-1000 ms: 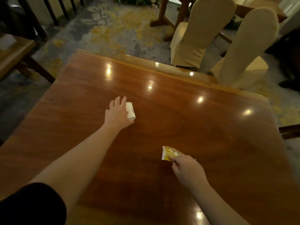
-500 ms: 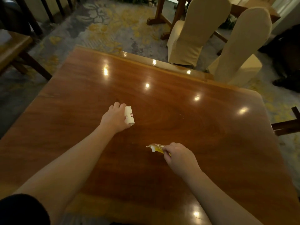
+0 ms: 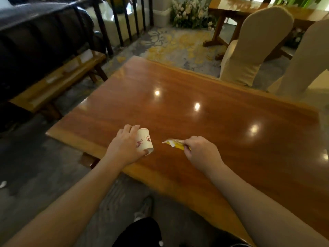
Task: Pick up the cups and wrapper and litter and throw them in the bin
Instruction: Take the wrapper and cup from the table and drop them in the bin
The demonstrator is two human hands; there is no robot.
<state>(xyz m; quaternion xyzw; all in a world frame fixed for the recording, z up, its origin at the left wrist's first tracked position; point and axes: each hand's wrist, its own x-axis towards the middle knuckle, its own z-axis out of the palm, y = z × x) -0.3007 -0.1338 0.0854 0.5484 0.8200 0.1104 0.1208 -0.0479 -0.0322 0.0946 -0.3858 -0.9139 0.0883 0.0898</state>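
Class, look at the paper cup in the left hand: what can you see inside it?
Nothing: the paper cup, gripped sideways by the left hand above the table, is seen from outside. Its interior stays hidden.

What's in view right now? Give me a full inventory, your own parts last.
paper cup: 1, white with red print, in the left hand, tilted
wrapper: 1, yellow and white, pinched in the right hand
table: 1, glossy reddish wood, centre
covered chairs: 2, cream, far right of the table
bench: 1, light wood, left
flowers: 1 cluster, white and green, top centre
scrap on floor: 1, white, far left
shoe: 1, grey, bottom centre
hands: 2, left hand, right hand, over the near table edge
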